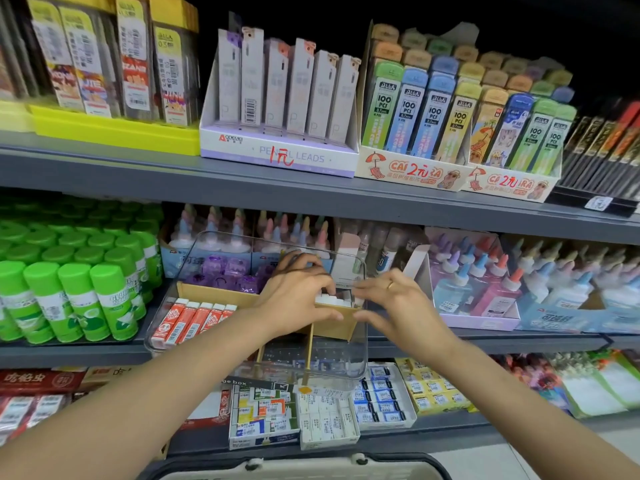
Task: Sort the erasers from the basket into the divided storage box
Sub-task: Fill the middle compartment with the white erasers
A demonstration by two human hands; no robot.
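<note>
I am facing grey shop shelves [104, 169] stocked with stationery. On the middle shelf to my left stand green-capped glue sticks [79, 271]; above them sit tall packs in a yellow tray [114, 129], then a white display of pencil leads [280, 147], then coloured lead tubes [426, 119] to the right. Right of my hands, on the middle shelf, are bottles with pastel caps [485, 278].

The clear divided storage box [194, 327] sits on the middle shelf edge, straight ahead of me, with tan dividers [214, 294] inside. Its left compartment holds a row of red and white erasers [194, 320]; purple items [225, 271] fill the back compartment.

My left hand [298, 299] reaches into the box from the left, palm down, fingers curled over a row of white erasers [334, 301] in the right compartment, fingertips touching them; whether it grips one I cannot tell. My right hand [401, 303] comes in from the right, fingers bent and loosely spread, fingertips meeting the same white erasers at the box's right wall, thumb below against the tan divider. Both forearms stretch forward and upward from the lower corners.

At the bottom edge, the rim of the basket [294, 469] shows beneath boxed erasers [322, 417] on the lowest shelf.
</note>
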